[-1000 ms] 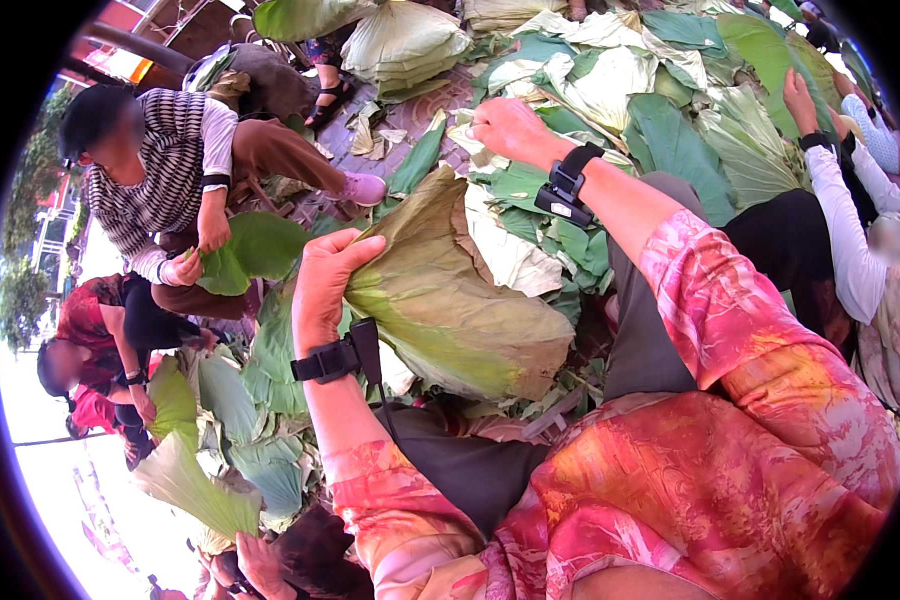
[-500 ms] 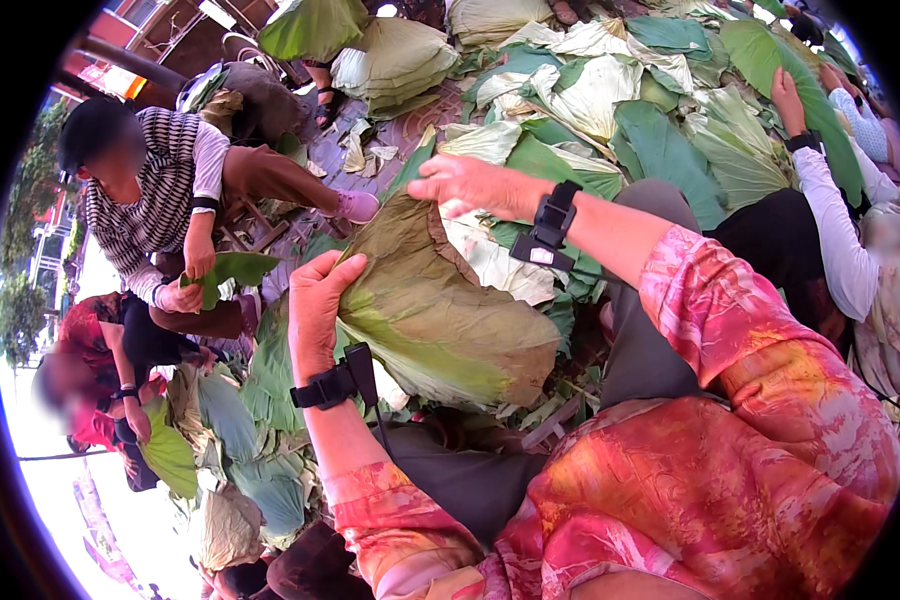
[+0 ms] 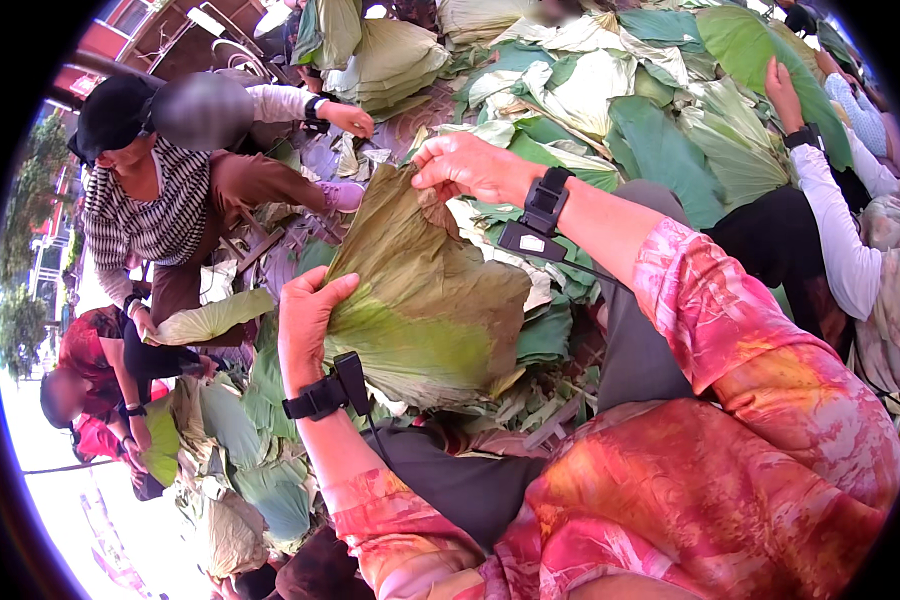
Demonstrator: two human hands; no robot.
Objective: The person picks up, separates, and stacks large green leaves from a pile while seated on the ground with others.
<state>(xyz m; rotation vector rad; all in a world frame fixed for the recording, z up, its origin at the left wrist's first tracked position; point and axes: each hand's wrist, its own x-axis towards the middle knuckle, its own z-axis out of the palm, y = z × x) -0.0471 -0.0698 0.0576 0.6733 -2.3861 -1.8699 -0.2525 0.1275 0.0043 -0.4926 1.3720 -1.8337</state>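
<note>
A big lotus-like leaf [image 3: 425, 305], dry olive-brown above and yellow-green below, hangs spread between my hands. My left hand [image 3: 305, 315] grips its left edge, thumb on top. At the upper corner, my right hand [image 3: 470, 165] has its thumb and fingers pinched on the torn brown edge. Both wrists wear black straps with small devices. Behind the leaf lies a loose heap of pale and green leaves [image 3: 590, 95], and scraps lie below it over my lap.
A co-worker in stripes [image 3: 150, 205] sits at left with a pale leaf [image 3: 205, 320]. Other people [image 3: 90, 350] handle leaves at lower left; a white-sleeved worker [image 3: 835, 220] is at right. Stacked leaves [image 3: 385, 65] lie ahead, and a metal seat [image 3: 550, 430] shows beneath me.
My right hand has come left onto the leaf's top edge. Both hands and the leaf have shifted leftward. The striped co-worker now has an arm stretched out and a paler leaf.
</note>
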